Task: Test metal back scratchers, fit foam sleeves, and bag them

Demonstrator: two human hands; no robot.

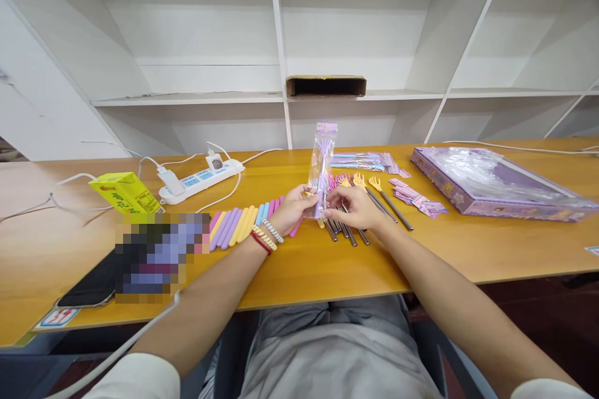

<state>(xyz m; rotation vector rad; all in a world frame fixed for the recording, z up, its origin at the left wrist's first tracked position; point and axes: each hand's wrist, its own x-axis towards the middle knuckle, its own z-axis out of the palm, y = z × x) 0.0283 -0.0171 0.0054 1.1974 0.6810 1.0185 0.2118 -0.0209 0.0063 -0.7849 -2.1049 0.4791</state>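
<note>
Your left hand has its grip clamped on the clear packet, nearly upright above the surface; your right hand is at its lower edge, but whether this grip is closed, I cannot surely tell.

Can't identify anything under pixelated patch; covers part of black phone. Can't fully see lower end of clear bag, partly behind fingers. Can't read purple cards, too small. Lose white sleeves at bottom edge.
</note>
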